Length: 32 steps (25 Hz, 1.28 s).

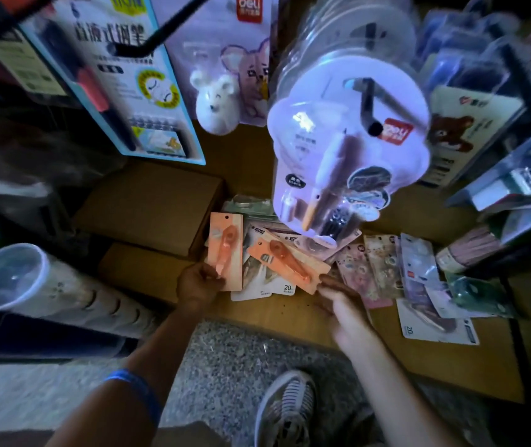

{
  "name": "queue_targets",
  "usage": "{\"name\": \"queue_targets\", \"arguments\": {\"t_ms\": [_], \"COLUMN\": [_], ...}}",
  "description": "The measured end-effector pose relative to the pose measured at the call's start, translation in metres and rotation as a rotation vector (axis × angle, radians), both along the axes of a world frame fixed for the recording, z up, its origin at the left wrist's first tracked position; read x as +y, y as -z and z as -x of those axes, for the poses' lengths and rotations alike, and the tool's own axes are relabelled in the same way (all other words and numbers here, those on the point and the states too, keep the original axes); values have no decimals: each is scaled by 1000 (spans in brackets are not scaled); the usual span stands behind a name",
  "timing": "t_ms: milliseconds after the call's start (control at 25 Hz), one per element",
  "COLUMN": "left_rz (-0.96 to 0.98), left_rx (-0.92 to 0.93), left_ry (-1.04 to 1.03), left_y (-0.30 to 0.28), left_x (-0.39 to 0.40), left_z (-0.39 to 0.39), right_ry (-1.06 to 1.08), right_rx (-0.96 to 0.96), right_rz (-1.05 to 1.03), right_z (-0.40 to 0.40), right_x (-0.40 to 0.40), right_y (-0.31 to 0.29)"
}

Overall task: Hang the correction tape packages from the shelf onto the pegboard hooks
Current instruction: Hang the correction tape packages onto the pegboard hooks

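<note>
Two orange carded correction tape packages are in hand above the wooden shelf (290, 314). One upright pale-orange package (225, 253) is gripped at its lower end by the left hand (198, 285), just left of the heap of loose carded packages (370, 269). A tilted deeper-orange package (288, 264) lies over that heap, its lower corner pinched by the blurred right hand (341, 301).

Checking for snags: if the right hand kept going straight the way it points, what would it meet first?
Probably the orange package the right hand already touches, then the package pile behind; depth unclear.
</note>
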<state>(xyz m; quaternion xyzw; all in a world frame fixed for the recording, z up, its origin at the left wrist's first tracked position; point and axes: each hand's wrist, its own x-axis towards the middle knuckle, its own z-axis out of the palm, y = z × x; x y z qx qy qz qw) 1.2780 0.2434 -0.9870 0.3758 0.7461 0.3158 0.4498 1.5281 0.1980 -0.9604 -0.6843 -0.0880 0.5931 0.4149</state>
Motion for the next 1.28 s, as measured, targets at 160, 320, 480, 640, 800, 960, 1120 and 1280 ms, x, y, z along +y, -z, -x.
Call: {"name": "queue_targets", "arguments": {"t_ms": [160, 320, 480, 640, 800, 960, 1120, 1280], "left_rz": [-11, 46, 184, 153, 132, 97, -29, -124], "left_rx": [-104, -245, -350, -377, -460, -530, -615, -661], "left_ry": [-88, 18, 126, 31, 15, 189, 337, 469], "left_y": [-17, -49, -71, -99, -136, -182, -238, -298], "left_x": [-4, -26, -56, -99, -145, -170, -204, -218], "left_z": [-11, -19, -31, -59, -101, -135, -138, -121], "right_ry": [40, 242, 541, 606, 436, 279, 41, 134], "right_rx": [-127, -152, -162, 100, 311, 286, 126, -68], "right_rz": [-114, -102, -145, -167, -181, -237, -361, -492], "right_z": [2, 2, 4, -1, 6, 13, 7, 4], "right_x": [4, -4, -19, -59, -124, -181, -227, -229], "right_y": [-5, -21, -45, -82, -123, -167, -224, -271]}}
